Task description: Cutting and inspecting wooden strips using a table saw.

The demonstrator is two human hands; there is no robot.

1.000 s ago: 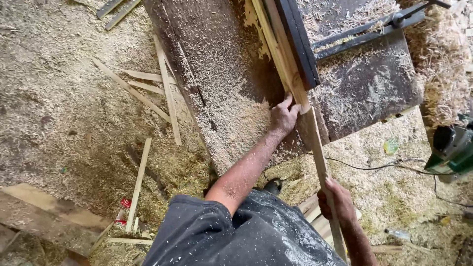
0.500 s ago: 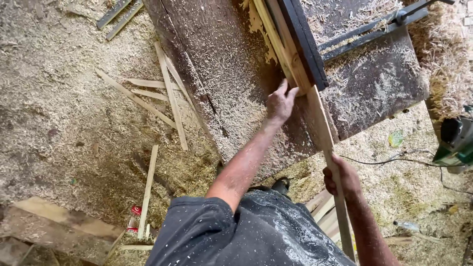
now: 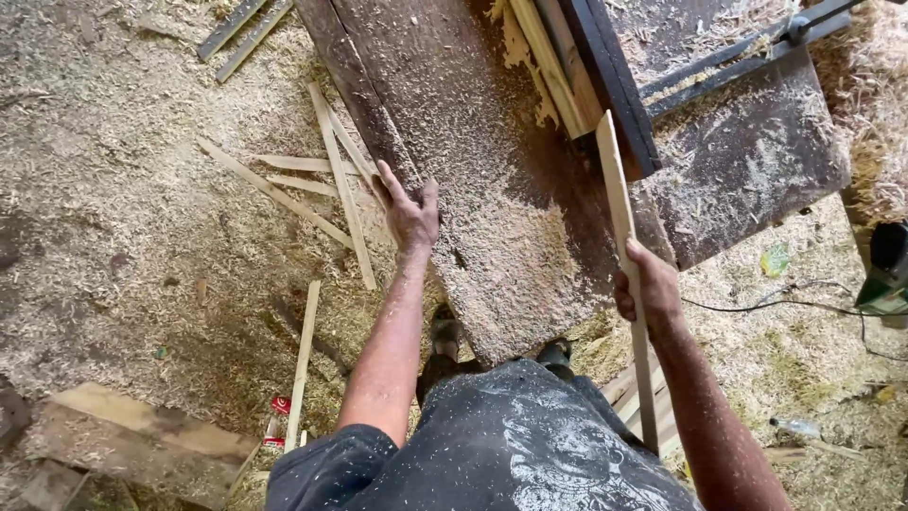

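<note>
Nearest the camera, a dark shirt point(image 3: 530, 454) dusted with sawdust is seen, with 2 bare arms reaching forward from it. The right hand point(image 3: 648, 289) is closed around a thin pale wooden strip point(image 3: 617, 203), which is held near its middle and slanted, its far tip raised over the bench point(image 3: 511, 218) beside a dark upright fence point(image 3: 610, 80). The left hand point(image 3: 409, 210) is spread flat, fingers apart, on the near left edge of the sawdust-coated bench and grips nothing. Judging from how things lie, 1 strip has been cut free and is in hand, while a thicker pale board point(image 3: 549, 66) is left resting against the fence. On the floor point(image 3: 123, 237) to the left, several loose offcut strips point(image 3: 336, 180) are scattered over deep sawdust.
</note>
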